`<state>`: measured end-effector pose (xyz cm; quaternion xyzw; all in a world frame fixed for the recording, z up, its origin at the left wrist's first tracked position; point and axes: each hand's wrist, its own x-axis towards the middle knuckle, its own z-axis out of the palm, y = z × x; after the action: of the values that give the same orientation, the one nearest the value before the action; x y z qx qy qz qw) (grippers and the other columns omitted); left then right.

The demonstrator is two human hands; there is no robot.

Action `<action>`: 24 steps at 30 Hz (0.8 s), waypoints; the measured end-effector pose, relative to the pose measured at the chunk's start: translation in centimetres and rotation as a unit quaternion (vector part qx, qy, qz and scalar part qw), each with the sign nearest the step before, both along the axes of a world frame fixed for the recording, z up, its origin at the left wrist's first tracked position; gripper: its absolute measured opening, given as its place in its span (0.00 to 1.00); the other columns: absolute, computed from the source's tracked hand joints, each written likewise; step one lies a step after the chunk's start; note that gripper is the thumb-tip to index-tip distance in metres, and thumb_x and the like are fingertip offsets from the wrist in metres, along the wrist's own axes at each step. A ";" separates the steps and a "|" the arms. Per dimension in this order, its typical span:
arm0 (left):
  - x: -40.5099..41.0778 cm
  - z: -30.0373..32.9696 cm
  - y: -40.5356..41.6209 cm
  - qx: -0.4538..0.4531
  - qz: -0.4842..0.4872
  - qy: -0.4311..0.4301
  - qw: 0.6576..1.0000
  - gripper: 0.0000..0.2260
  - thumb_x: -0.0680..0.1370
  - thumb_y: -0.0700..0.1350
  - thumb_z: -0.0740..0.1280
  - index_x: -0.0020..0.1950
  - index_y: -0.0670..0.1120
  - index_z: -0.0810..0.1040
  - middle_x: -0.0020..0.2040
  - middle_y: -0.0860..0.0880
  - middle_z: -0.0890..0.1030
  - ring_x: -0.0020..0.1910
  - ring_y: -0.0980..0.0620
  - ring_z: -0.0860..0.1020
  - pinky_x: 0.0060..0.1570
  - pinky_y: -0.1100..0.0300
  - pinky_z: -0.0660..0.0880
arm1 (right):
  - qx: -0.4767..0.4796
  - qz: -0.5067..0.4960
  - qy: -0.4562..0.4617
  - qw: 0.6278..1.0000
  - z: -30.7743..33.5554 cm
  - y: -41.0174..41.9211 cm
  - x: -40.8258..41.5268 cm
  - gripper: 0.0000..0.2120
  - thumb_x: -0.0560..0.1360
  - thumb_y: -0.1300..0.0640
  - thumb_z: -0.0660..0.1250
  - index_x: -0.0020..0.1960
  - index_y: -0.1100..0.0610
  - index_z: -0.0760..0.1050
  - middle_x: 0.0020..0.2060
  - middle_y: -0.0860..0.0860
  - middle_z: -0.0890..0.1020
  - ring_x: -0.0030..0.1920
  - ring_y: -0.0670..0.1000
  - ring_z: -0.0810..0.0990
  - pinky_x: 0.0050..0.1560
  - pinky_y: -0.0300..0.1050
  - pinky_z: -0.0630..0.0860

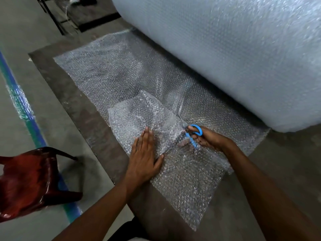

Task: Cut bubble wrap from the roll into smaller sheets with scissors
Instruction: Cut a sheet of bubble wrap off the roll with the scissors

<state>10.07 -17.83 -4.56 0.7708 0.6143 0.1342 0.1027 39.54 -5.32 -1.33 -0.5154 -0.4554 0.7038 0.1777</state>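
Note:
A huge roll of bubble wrap (234,49) lies across the upper right. Its unrolled sheet (111,73) spreads over a dark mat on the floor. My right hand (208,138) grips blue-handled scissors (195,133), whose blades are in the wrap and mostly hidden by it. My left hand (145,159) presses flat, fingers straight, on the wrap just left of the cut line. A smaller piece of wrap (189,185) lies nearest me, below both hands.
The dark mat (57,87) lies on a grey concrete floor. A red plastic chair (29,181) stands at the lower left. A blue-green floor stripe (20,103) runs along the left. Black frame legs (52,16) and cables sit at the top left.

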 end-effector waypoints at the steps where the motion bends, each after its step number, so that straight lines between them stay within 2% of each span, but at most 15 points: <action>1: 0.2 0.8 0.3 0.025 -0.037 -0.027 0.999 0.42 0.85 0.62 0.62 0.89 0.45 0.43 0.89 0.44 0.40 0.88 0.46 0.43 0.85 0.39 0.51 | -0.003 -0.002 0.008 1.000 -0.2 0.1 0.2 0.24 0.76 0.35 0.74 0.60 0.52 0.78 0.38 0.52 0.77 0.31 0.45 0.74 0.29 0.39 0.70; 3: 1.4 2.4 1.6 0.068 -0.126 -0.066 0.988 0.41 0.83 0.59 0.65 0.89 0.46 0.49 0.89 0.45 0.44 0.88 0.46 0.47 0.84 0.40 0.55 | -0.014 -0.005 0.013 1.000 -0.5 0.2 0.2 0.17 0.79 0.39 0.73 0.58 0.51 0.81 0.40 0.56 0.75 0.34 0.51 0.73 0.34 0.46 0.69; 5: 3.3 3.2 3.5 0.070 -0.155 -0.107 0.980 0.39 0.84 0.58 0.66 0.89 0.47 0.52 0.89 0.47 0.50 0.88 0.49 0.52 0.83 0.45 0.59 | -0.015 -0.010 0.006 1.000 -1.1 0.4 0.4 0.22 0.79 0.37 0.74 0.61 0.54 0.82 0.49 0.61 0.72 0.41 0.57 0.67 0.41 0.50 0.66; 6: 4.4 3.1 4.3 0.055 -0.137 -0.127 0.981 0.38 0.85 0.59 0.65 0.89 0.48 0.53 0.88 0.47 0.56 0.86 0.49 0.59 0.81 0.47 0.63 | -0.017 -0.018 0.001 1.000 -1.6 0.5 0.5 0.26 0.79 0.37 0.74 0.64 0.57 0.80 0.54 0.61 0.71 0.45 0.59 0.66 0.43 0.51 0.65; 8: 6.1 2.6 5.6 0.016 -0.065 -0.158 0.985 0.35 0.85 0.63 0.64 0.87 0.50 0.58 0.79 0.45 0.71 0.74 0.49 0.71 0.73 0.49 0.72 | -0.013 -0.022 -0.002 1.000 -3.1 0.9 1.3 0.27 0.78 0.37 0.74 0.65 0.56 0.79 0.58 0.60 0.70 0.46 0.57 0.66 0.45 0.51 0.64; 10: 6.9 1.5 6.3 -0.009 0.000 -0.189 0.982 0.32 0.84 0.64 0.66 0.82 0.49 0.64 0.69 0.46 0.76 0.65 0.50 0.75 0.66 0.50 0.77 | -0.018 -0.018 -0.009 1.000 -1.3 0.7 0.4 0.24 0.80 0.38 0.73 0.67 0.54 0.78 0.58 0.60 0.70 0.45 0.55 0.68 0.45 0.52 0.65; 13: 6.9 0.3 6.7 -0.030 0.044 -0.223 0.973 0.25 0.83 0.60 0.70 0.74 0.48 0.71 0.64 0.48 0.77 0.59 0.52 0.76 0.61 0.54 0.78 | -0.009 -0.015 0.008 1.000 -0.2 0.3 -0.3 0.16 0.85 0.47 0.66 0.64 0.59 0.82 0.53 0.64 0.82 0.49 0.58 0.83 0.53 0.52 0.81; 14: 6.7 0.1 6.7 -0.027 0.049 -0.230 0.972 0.21 0.83 0.58 0.71 0.71 0.48 0.73 0.62 0.49 0.77 0.57 0.53 0.75 0.60 0.56 0.77 | -0.008 -0.009 0.018 1.000 -0.1 0.2 -0.4 0.15 0.86 0.48 0.65 0.62 0.56 0.84 0.52 0.61 0.86 0.47 0.56 0.85 0.51 0.49 0.83; 15: 6.6 -0.1 6.7 -0.019 0.050 -0.229 0.972 0.18 0.83 0.56 0.71 0.67 0.48 0.75 0.60 0.50 0.77 0.54 0.55 0.74 0.57 0.59 0.77 | -0.005 -0.003 0.018 1.000 0.0 0.2 -0.4 0.14 0.86 0.47 0.65 0.60 0.53 0.86 0.49 0.58 0.86 0.43 0.54 0.85 0.45 0.47 0.83; 17: 6.3 -0.6 6.6 0.001 0.042 -0.217 0.975 0.13 0.83 0.53 0.72 0.63 0.48 0.76 0.56 0.51 0.77 0.52 0.57 0.72 0.52 0.62 0.74 | 0.005 0.003 0.017 1.000 -0.1 0.3 -0.4 0.15 0.87 0.48 0.63 0.60 0.53 0.85 0.46 0.55 0.87 0.40 0.50 0.85 0.38 0.43 0.83; 19: 6.1 -1.1 6.5 0.018 0.027 -0.214 0.976 0.12 0.84 0.53 0.71 0.62 0.48 0.76 0.56 0.51 0.77 0.52 0.56 0.73 0.52 0.61 0.75 | 0.020 0.017 0.008 1.000 -0.1 0.4 -0.4 0.17 0.87 0.47 0.61 0.63 0.56 0.84 0.52 0.52 0.89 0.46 0.49 0.87 0.42 0.46 0.85; 21: 6.1 -1.5 6.4 0.032 0.017 -0.211 0.977 0.12 0.84 0.53 0.69 0.62 0.46 0.77 0.57 0.49 0.78 0.52 0.54 0.74 0.52 0.57 0.78 | 0.026 0.033 0.001 0.999 -0.5 0.7 -0.3 0.22 0.85 0.42 0.64 0.68 0.57 0.82 0.62 0.56 0.86 0.59 0.56 0.85 0.55 0.55 0.84; 24: 6.2 -1.6 6.4 0.029 0.021 -0.216 0.976 0.13 0.84 0.53 0.68 0.63 0.46 0.77 0.57 0.49 0.78 0.52 0.53 0.75 0.52 0.55 0.80 | 0.042 0.028 -0.003 0.999 -0.4 0.7 -0.3 0.23 0.81 0.39 0.69 0.66 0.54 0.84 0.65 0.55 0.85 0.66 0.62 0.82 0.61 0.55 0.81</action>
<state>16.22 -11.41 -6.11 0.7130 0.5899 0.3169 0.2078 39.28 -4.63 -1.76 -0.4965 -0.4992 0.6875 0.1781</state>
